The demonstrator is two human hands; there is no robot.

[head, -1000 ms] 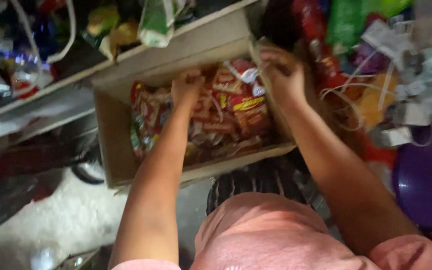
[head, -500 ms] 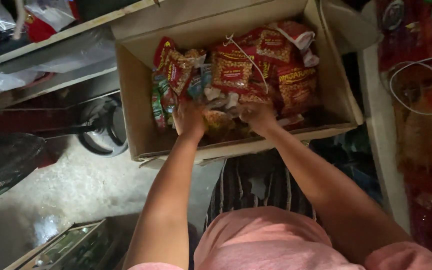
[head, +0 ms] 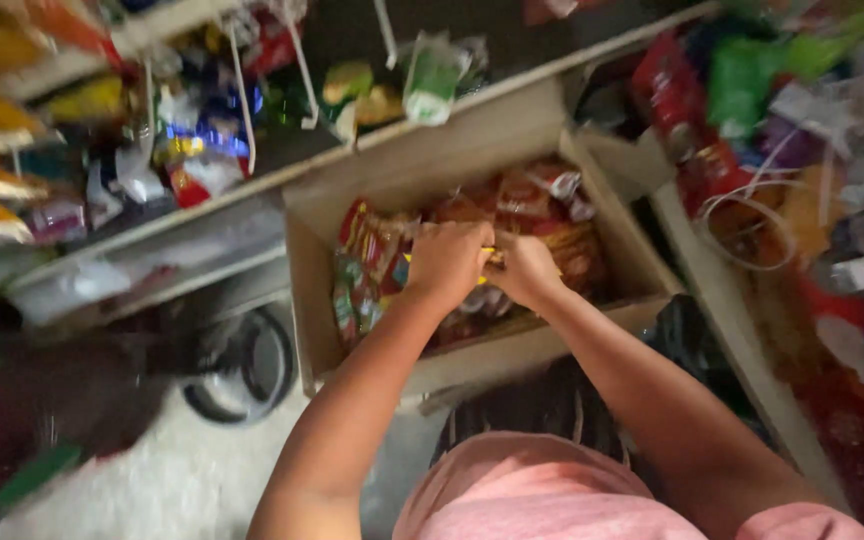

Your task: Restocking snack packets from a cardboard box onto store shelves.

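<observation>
A cardboard box (head: 512,345) stands open in front of me, full of red and orange snack packets (head: 372,240). Both my hands are down inside it, close together over the packets. My left hand (head: 447,262) curls its fingers around a packet with a yellow edge near the box's middle. My right hand (head: 524,268) grips the same bundle of packets from the right side. Motion blur hides exactly which packet each hand holds.
Shelves (head: 202,215) with hanging snack bags and small packets run behind the box at upper left. More packaged goods (head: 752,110) crowd the right side. A dark wheel-like object (head: 242,370) sits on the pale floor at the left.
The view swung; the box now sits centre. My hands moved from the packets' near edge up to the middle of the box and closed together on packets.
</observation>
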